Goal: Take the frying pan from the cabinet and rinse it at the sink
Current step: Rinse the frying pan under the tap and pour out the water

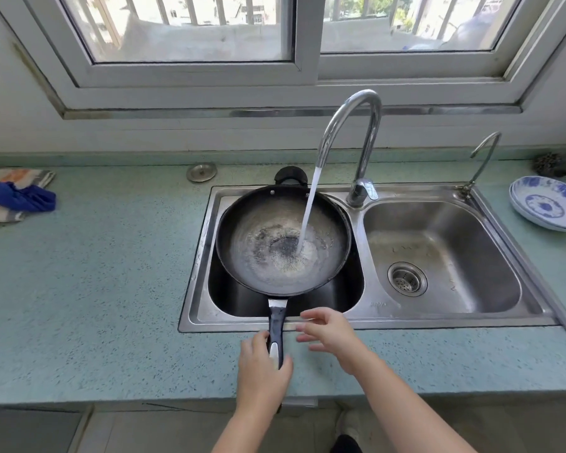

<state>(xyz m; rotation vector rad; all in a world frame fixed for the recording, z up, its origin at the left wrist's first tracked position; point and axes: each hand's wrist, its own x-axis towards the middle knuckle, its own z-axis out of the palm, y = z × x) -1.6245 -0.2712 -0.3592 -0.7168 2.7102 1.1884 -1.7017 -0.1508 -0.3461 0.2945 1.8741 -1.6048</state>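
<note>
pan: round black metal frying pan (283, 240) in left basin of stainless double sink (406, 318), tap water (309, 207) striking its middle | left grip (263, 367): forearm reaching forward, fingers wrapped round black handle (276, 322) at sink's front rim | right grip (329, 335): wide, fingers spread, holding nothing, over sink's front rim just beside handle

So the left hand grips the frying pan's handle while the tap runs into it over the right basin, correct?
No: the head view shows the frying pan over the left basin. The left hand does grip its handle, and the tap runs into it.
</note>
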